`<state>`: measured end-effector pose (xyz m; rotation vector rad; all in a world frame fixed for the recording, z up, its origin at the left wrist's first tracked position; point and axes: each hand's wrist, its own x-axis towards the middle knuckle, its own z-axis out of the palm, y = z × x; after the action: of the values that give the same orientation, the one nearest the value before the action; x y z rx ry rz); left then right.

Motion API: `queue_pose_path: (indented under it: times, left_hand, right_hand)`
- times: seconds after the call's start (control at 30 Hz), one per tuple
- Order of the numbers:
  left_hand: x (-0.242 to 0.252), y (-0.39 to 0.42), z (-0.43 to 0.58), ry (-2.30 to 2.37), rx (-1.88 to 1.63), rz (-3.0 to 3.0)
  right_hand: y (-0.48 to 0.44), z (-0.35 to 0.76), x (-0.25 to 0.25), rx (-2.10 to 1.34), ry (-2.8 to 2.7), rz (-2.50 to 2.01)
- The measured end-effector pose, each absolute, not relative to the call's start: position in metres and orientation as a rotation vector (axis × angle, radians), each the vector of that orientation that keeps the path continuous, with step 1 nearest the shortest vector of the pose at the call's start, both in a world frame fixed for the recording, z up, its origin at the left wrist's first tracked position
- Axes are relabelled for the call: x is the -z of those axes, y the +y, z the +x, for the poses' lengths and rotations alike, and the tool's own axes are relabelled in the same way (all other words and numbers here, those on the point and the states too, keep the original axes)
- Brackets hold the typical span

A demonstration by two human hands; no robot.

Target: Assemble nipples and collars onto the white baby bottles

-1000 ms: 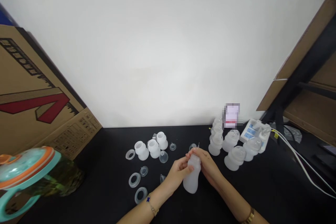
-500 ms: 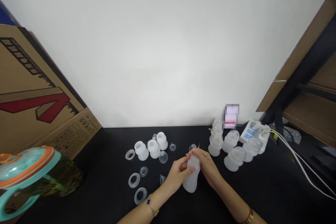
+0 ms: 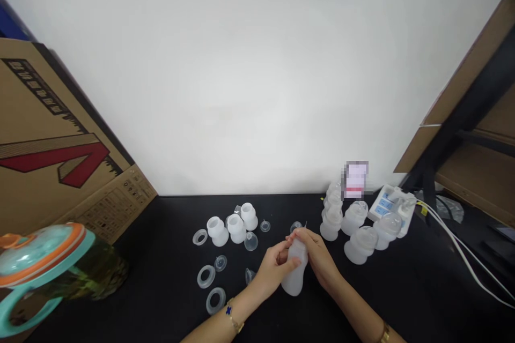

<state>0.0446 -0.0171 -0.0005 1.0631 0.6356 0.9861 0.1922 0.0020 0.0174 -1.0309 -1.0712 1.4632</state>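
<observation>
A frosted white baby bottle (image 3: 294,280) leans between my hands, its base toward me and its upper end under my fingers. My left hand (image 3: 272,268) is closed on its side, the thumb lying across the front. Around its top wraps my right hand (image 3: 317,255), and the fingers hide that end. Just beyond the hands lies a small clear silicone nipple (image 3: 296,226), partly covered. Left of my left hand is another clear piece (image 3: 250,276), and further left lie a translucent collar ring (image 3: 206,276) and a second ring (image 3: 216,300).
Three open-necked white bottles (image 3: 236,229) stand at the back left, near a clear dome cap (image 3: 250,241). Several capped bottles (image 3: 361,245) stand right, beside a power strip (image 3: 388,202) with white cables (image 3: 454,249). A large teal-lidded jug (image 3: 48,257) and cardboard box (image 3: 60,128) flank the left.
Both hands keep their hold on the bottle with almost no movement. The whole view has shifted very slightly.
</observation>
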Motion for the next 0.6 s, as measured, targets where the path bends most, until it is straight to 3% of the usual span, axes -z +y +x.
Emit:
queue_pose_path:
  times: [0.6]
  left_hand:
    - [-0.007,-0.007,0.029,0.679,-1.094,0.634]
  right_hand:
    - [-0.007,0.185,-0.024,-1.806,-1.058,-0.877]
